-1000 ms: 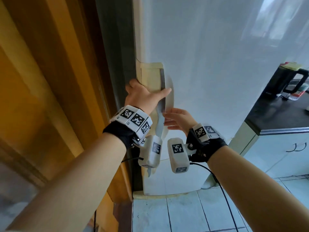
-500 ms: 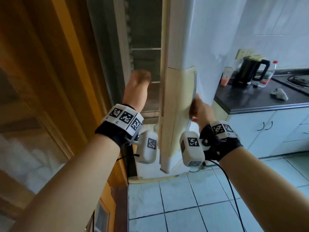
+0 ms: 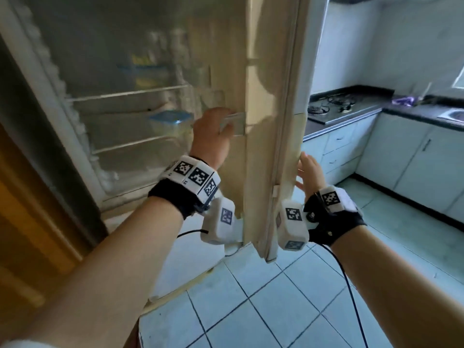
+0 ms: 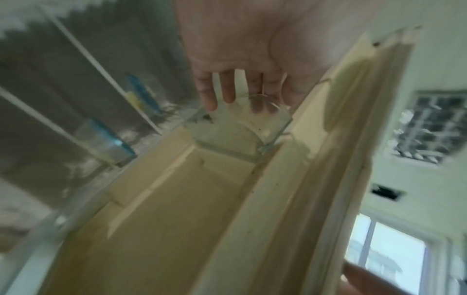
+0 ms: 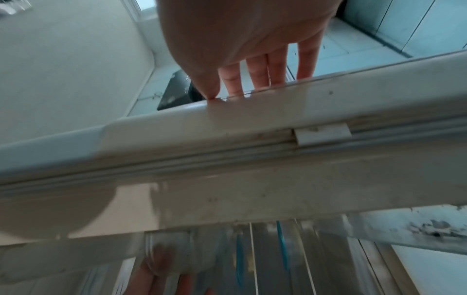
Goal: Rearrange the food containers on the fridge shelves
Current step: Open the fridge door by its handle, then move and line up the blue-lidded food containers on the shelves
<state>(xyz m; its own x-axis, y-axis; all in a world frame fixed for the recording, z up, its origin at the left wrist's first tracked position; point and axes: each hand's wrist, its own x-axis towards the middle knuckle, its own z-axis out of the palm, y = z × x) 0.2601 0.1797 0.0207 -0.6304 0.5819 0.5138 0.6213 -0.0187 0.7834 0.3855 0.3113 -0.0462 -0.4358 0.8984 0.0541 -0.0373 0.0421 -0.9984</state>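
Kitchen with pale floor tiles, fridge door (image 3: 273, 116) standing open, left hand (image 3: 213, 131) reaching its clear door shelf (image 4: 237, 129) – fingers loosely spread, gripping nothing, right hand (image 3: 310, 172) lying flat-fingered on the door's outer edge, two blue-lidded containers (image 3: 170, 121) sitting on two wire shelves (image 3: 125, 92) inside.

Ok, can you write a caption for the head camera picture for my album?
Both hands, left hand and right hand, on the open fridge door, with a blue-lidded food container waiting on a shelf inside.

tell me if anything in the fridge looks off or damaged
Thick frost is crusted along the fridge's left inner wall, running down past the shelves. The blue-lidded container sits upright on its shelf. The frames are blurred, so I can't judge spills or cracks.
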